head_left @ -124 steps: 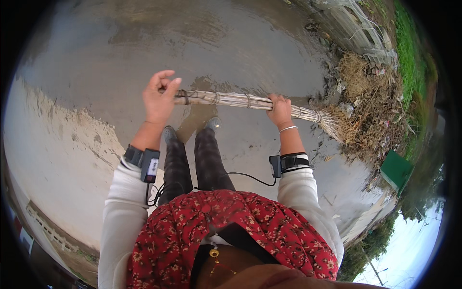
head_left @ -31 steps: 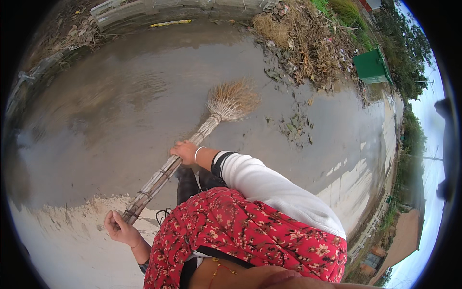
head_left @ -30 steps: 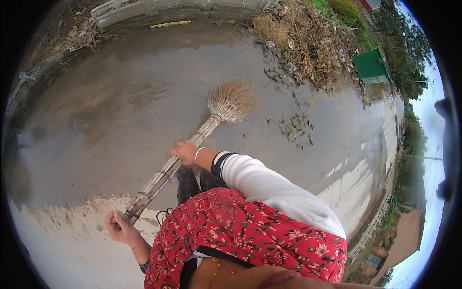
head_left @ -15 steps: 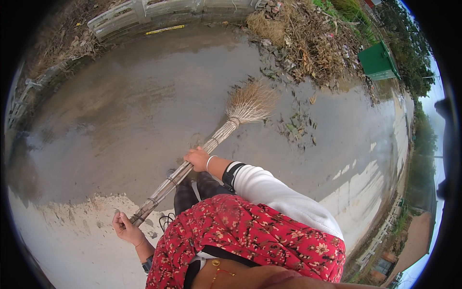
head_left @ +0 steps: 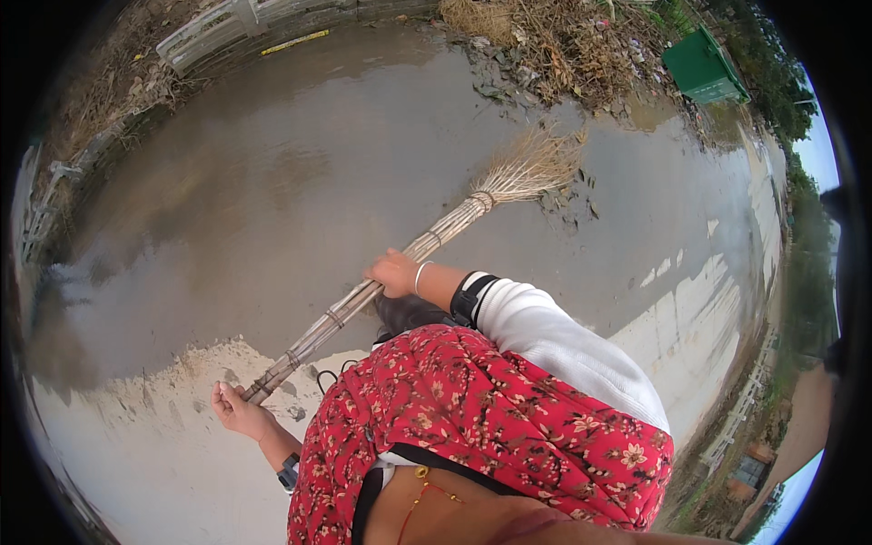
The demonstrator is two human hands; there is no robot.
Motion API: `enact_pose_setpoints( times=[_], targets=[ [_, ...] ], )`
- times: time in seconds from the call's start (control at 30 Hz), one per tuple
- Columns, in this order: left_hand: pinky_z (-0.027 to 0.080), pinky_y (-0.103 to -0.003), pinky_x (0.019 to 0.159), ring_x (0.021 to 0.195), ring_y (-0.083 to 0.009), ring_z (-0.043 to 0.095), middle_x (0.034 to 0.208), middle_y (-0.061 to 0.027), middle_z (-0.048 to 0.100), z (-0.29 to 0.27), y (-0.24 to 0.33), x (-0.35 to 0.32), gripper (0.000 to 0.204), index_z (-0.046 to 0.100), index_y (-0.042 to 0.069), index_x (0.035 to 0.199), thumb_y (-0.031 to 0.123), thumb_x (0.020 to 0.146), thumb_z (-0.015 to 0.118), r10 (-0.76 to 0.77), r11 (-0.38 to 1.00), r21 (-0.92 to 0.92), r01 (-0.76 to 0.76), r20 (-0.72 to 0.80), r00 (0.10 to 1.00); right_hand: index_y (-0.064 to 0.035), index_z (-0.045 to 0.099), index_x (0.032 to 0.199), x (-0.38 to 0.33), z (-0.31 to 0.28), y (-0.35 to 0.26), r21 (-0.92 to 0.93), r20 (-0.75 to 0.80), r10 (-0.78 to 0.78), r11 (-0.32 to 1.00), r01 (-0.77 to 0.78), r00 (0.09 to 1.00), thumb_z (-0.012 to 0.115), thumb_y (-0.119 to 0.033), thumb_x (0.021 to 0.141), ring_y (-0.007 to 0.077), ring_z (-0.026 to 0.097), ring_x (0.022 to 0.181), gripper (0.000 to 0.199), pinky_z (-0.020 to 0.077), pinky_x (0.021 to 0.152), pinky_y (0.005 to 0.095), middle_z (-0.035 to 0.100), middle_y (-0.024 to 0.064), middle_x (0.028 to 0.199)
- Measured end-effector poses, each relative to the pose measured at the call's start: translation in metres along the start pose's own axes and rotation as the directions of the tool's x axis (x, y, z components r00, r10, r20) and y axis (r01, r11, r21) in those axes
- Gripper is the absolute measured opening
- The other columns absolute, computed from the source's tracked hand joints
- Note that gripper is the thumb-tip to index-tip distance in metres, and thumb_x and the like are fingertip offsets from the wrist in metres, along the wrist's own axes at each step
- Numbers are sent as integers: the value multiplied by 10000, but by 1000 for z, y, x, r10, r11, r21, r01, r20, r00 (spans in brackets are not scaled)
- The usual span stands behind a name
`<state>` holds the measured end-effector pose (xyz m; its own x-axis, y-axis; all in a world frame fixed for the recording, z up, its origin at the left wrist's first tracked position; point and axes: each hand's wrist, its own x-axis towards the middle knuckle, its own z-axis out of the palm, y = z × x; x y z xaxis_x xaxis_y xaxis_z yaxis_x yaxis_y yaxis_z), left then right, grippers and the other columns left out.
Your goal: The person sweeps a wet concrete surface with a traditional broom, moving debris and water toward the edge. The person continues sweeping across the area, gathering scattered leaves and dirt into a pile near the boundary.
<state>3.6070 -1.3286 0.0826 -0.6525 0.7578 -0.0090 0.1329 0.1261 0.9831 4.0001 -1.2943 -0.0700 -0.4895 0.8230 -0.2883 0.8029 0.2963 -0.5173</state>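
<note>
A long twig broom (head_left: 451, 222), its bundled pale stalks tied with several bands, slants across the view from lower left to upper right. My right hand (head_left: 395, 272), with a white bangle at the wrist, is closed round the middle of its handle. At the handle's lower end my left hand (head_left: 241, 411) holds on, its fingers partly hidden behind the stalks. The fanned bristles (head_left: 536, 165) rest on wet ground, touching a scatter of dark wet leaves (head_left: 570, 202).
Shallow muddy water (head_left: 363, 136) spreads over pale concrete (head_left: 163, 454). A heap of dry leaves and litter (head_left: 581, 54) lies at the far edge beside a green bin (head_left: 704, 68). A low pale fence (head_left: 213, 34) runs along the far left, near a yellow strip (head_left: 295, 42).
The broom has swept to the right and slightly away, its bristles now over the loose leaves. My right hand moved right with it; both hands keep their hold.
</note>
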Motion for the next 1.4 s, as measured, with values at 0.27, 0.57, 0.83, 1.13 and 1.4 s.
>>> enact_pose_setpoints(
  times=[0.27,0.57,0.83,1.13,1.4],
  targets=[
    [418,-236,635,708,-104,490,790,-21,543,-140,56,-54,243,622,14,1093,212,960,668,70,997,46,-61,-234,970,-166,621,1001,-8,36,-112,93,102,-225,972,216,969,671,-89,692,285,628,972,322,423,849,475,663,72,856],
    [407,-230,571,679,-94,467,801,-3,535,-167,108,-144,237,639,32,1047,241,947,690,142,950,312,-12,-397,907,-146,621,1012,-49,84,-145,275,166,-316,925,264,934,639,-39,684,334,612,1000,346,424,853,510,650,107,880],
    [368,-205,596,642,-40,436,708,66,527,35,-34,-236,138,663,29,960,166,943,676,2,954,298,-42,131,991,-164,615,1035,-222,142,93,293,88,146,942,-165,985,686,-130,708,320,599,992,337,415,804,481,646,105,859],
    [426,-219,583,605,-37,459,681,59,555,258,-133,-380,118,688,44,952,120,872,730,-49,973,221,-71,495,868,-172,622,1176,-333,61,326,-135,62,577,813,-566,815,646,-46,759,355,603,1106,436,448,942,502,675,161,1084],
    [414,-197,642,689,-32,478,764,66,549,145,-129,-409,181,661,34,1040,104,886,727,-194,981,69,184,474,859,-168,643,1055,-386,57,250,-292,33,417,873,-391,908,662,-61,727,281,607,1047,345,436,856,445,682,80,985]
  ],
)
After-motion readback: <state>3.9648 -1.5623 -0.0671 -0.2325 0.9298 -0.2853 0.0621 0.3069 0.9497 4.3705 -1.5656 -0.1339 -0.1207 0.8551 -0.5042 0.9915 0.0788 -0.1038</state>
